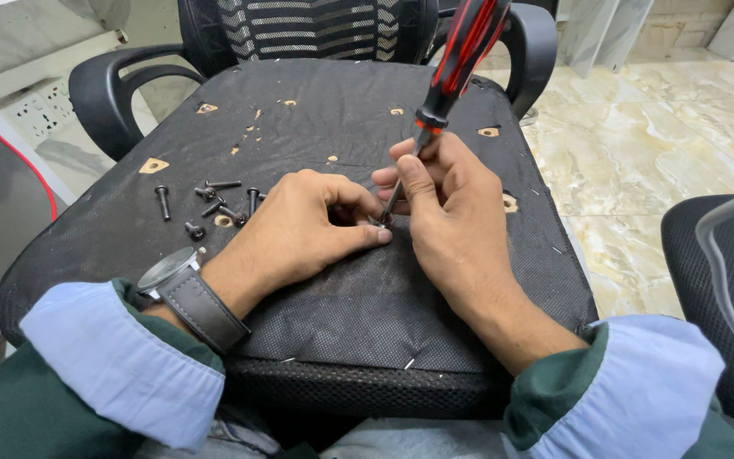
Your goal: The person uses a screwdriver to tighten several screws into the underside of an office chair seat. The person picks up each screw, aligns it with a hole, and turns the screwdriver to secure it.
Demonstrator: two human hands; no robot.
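An upturned chair seat point(358, 297) with black fabric underside lies before me. My right hand point(443, 212) grips the metal shaft of a red-and-black screwdriver point(460, 59), whose handle rises up and away from me. The tip meets the fabric beside my left fingertips. My left hand point(299, 234), with a grey-strapped watch on its wrist, pinches something small at the tip; what it is stays hidden. Several loose black screws point(214, 204) lie on the fabric to the left of my left hand.
An office chair's striped mesh backrest point(316, 25) and black armrests point(112, 81) stand behind the seat. A marble floor point(664, 144) spreads to the right. Another black chair seat point(724, 289) sits at the right edge. A red cable point(27, 166) runs on the left.
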